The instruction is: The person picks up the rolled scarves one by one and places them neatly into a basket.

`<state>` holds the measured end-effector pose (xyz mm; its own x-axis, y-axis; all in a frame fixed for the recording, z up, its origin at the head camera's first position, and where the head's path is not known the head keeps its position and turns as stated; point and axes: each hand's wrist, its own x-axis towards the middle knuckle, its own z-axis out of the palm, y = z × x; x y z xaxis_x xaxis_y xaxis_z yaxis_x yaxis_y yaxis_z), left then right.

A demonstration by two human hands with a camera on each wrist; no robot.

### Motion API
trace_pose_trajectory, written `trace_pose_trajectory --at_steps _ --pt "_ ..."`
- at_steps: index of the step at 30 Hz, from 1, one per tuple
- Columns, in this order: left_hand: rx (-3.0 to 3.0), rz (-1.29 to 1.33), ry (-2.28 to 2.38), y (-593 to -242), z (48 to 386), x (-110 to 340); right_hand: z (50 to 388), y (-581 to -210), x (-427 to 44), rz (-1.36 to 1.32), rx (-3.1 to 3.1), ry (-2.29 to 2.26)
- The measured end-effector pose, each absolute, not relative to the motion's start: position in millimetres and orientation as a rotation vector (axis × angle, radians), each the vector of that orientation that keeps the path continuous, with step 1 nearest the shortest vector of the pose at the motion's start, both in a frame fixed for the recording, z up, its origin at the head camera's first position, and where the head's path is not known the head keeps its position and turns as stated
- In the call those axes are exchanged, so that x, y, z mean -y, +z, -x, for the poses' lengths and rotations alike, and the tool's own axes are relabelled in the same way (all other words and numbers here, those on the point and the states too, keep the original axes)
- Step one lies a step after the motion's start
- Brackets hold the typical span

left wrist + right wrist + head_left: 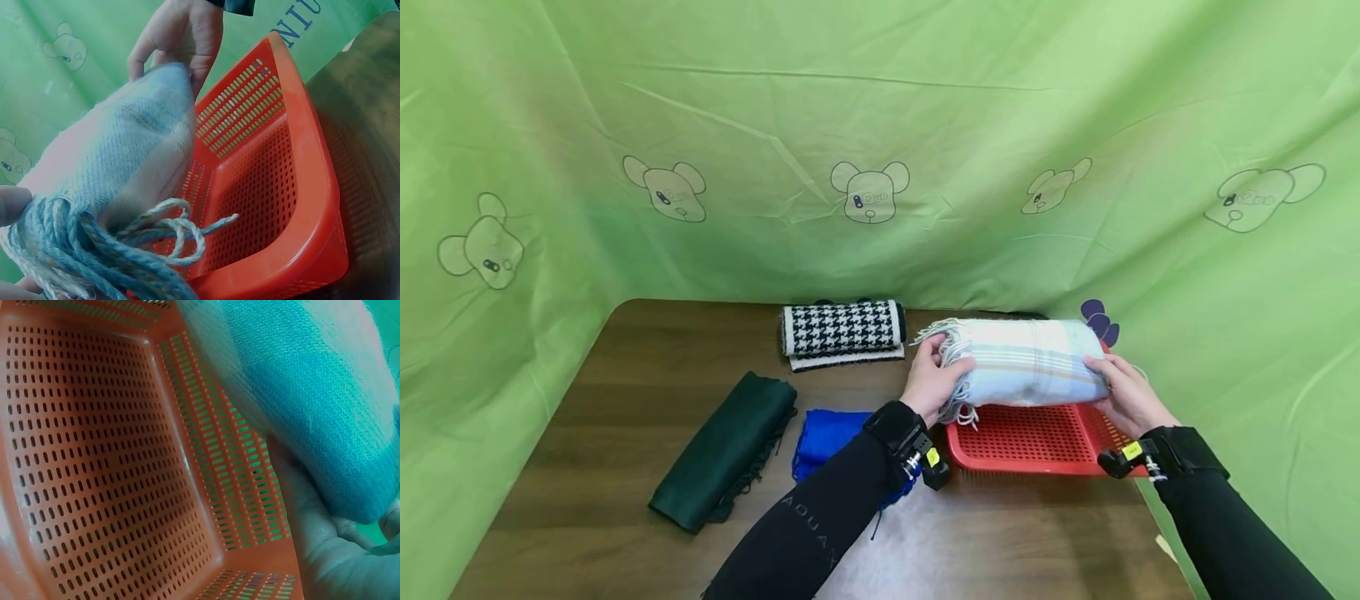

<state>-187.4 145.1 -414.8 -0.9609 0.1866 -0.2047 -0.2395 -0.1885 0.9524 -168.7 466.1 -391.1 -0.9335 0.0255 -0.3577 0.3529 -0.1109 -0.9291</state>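
A folded light blue and white plaid scarf with a fringe at its left end is held up over the red perforated basket. My left hand grips the fringed end, thumb in front. At the other end my right hand pinches the smooth fold. In the left wrist view the scarf hangs beside the basket's inside, and the right hand holds its far end. The right wrist view has the scarf between the thumb and fingers of the right hand.
On the wooden table, a black and white houndstooth scarf lies at the back, a dark green folded cloth at the left, and a blue cloth partly under my left forearm. A green curtain stands behind.
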Motion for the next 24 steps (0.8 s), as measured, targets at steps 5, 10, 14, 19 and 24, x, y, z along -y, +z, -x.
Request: trace_pose_trajectory --at_steps 5,10,14,19,24 --pt "-1.808 0.078 2.224 -413.9 186.9 -149.2 171.2 -393.8 -470.2 -0.435 -1.907 -2.158" --pt "-1.775 0.123 2.222 -414.5 187.6 -154.8 171.8 -398.2 -474.5 -0.455 -1.879 -2.167" --pt "-1.730 0.160 2.242 -416.8 188.3 -161.4 171.8 -402.1 -479.2 -0.465 -1.858 -2.174" --pt "-1.764 0.149 2.227 -418.0 190.2 -170.3 172.6 -407.9 -485.7 -0.471 -1.893 -2.141" --pt "-1.821 0.158 2.185 -420.0 189.8 -177.1 171.6 -414.6 -490.4 -0.483 -1.902 -2.112"
